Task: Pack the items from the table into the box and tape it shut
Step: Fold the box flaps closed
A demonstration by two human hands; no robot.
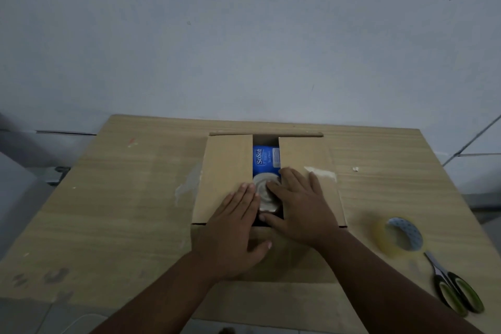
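Box (225, 171) sits at frame centre, side flaps nearly shut over a blue pack (264, 157) – left hand (233, 225) and right hand (301, 206) press them flat, fingers straight; tape (383, 241) and scissors (442, 271) lie lower right.

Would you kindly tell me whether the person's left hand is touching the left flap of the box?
Touching. The head view shows the left hand resting on the left flap, its straight fingers lying flat against the cardboard.

A scuffed, light wooden table (122, 211) carried a cardboard box (225, 171) at its middle. Right of the box lay a tape roll (398, 237), with scissors (455, 287) just beside it toward the front edge. A small pale scrap (355, 169) lay farther back.
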